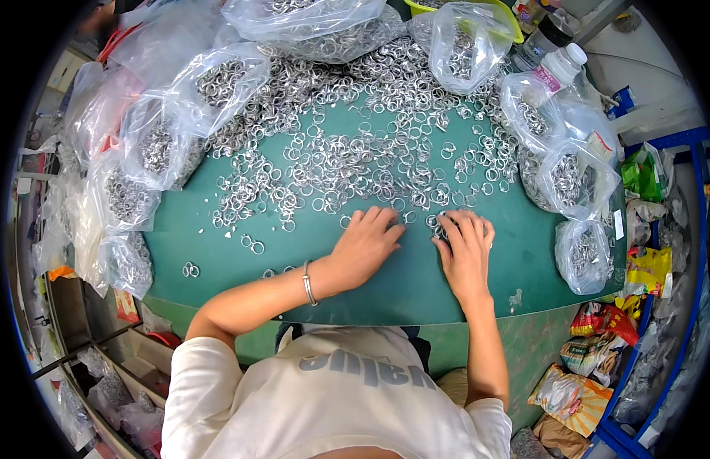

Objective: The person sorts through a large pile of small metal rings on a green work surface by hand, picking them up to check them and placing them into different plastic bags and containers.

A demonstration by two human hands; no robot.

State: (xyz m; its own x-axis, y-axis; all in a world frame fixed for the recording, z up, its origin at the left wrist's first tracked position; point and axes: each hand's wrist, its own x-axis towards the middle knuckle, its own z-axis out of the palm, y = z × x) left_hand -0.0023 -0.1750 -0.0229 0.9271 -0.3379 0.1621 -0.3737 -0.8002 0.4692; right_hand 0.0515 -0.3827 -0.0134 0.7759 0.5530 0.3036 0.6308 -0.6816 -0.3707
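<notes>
Small silver rings (355, 164) lie loose in a wide spread on the green tabletop (355, 294), heaped thicker toward the far side. At the near edge of the spread is my left hand (366, 246), its fingers bent and slightly apart, with a few rings just beyond the fingertips; a bangle circles that wrist. My right hand (466, 249) rests on the table to its right, thumb apart from the fingers. Its fingertips touch a few rings (434, 223) lying on the table. Several more rings (253, 245) lie to the left, and some are partly hidden by my left forearm.
Clear plastic bags of rings line the table's left side (156, 145), far side (324, 30) and right side (584, 256). A white bottle (561, 65) and a dark-lidded jar (544, 40) stand far right, near a yellow-green basket (508, 14). A blue shelf frame (698, 191) holds packages.
</notes>
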